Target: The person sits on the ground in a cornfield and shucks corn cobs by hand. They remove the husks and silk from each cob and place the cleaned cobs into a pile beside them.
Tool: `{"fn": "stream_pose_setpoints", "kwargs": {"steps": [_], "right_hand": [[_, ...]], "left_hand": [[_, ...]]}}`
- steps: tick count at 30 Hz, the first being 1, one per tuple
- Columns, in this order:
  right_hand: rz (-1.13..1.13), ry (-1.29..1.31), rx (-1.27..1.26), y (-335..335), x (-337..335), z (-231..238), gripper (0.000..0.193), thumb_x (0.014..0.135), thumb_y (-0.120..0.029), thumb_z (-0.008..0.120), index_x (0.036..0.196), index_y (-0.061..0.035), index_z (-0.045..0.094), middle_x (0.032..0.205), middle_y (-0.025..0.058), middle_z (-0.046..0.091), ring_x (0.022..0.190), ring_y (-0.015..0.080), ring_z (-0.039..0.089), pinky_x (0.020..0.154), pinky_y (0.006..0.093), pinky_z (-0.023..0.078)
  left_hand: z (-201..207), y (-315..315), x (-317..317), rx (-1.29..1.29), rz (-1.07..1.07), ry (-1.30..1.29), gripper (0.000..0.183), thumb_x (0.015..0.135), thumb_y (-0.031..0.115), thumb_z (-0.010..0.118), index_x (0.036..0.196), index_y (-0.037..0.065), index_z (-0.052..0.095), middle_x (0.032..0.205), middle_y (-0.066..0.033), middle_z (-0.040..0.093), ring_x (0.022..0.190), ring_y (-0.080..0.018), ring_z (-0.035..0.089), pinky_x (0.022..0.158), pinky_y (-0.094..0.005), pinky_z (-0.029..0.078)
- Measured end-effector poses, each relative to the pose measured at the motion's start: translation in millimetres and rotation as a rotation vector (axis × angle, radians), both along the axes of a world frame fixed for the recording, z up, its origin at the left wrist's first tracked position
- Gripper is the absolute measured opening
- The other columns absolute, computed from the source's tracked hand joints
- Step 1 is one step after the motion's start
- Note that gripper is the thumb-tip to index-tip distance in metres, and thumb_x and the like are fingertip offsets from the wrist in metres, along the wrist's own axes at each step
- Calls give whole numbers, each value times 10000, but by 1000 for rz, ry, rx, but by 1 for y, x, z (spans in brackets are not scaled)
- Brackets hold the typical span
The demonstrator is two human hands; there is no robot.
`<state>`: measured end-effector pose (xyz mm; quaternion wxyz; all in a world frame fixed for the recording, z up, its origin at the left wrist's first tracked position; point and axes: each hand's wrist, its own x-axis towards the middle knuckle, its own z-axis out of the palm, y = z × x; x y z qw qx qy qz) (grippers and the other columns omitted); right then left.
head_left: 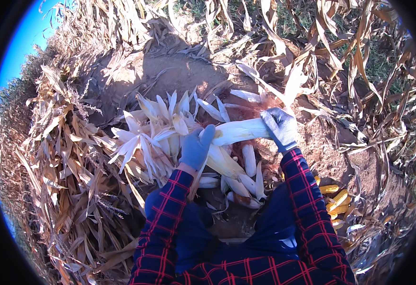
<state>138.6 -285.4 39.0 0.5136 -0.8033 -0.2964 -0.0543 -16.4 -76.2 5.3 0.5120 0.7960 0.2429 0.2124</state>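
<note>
While the left hand (196, 146) and right hand (280, 128) each curl closed on the pale husk (241, 131), too hard a pull could tear it suddenly

Gloved left hand (197, 147) grips near frame centre; right hand (280, 127) curls right of centre. Both forearms (165, 218) extend from the lower edge.

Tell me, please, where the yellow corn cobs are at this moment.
In the head view, the yellow corn cobs lie toward the right, just beyond the plaid right sleeve and lower in the picture than the gloved right hand.
</note>
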Motion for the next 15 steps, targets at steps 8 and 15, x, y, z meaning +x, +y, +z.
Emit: {"fn": "stream_pose_setpoints", "kwargs": {"steps": [8,15], "right_hand": [[280,356,-72,-1,28,-58,432,905,-401,550,845,9,672,771,106,659,701,157,582,686,302,457],[260,1111,120,13,8,-83,431,893,-392,571,938,27,666,833,98,665,718,135,590,671,276,458]], "left_hand": [[41,-35,-10,-611,-92,-158,343,908,348,600,838,23,680,742,44,582,673,-32,488,591,-198,390],[53,-35,0,-953,66,-257,289,905,319,611,810,48,645,746,36,576,673,-45,521,586,-198,407]]}}
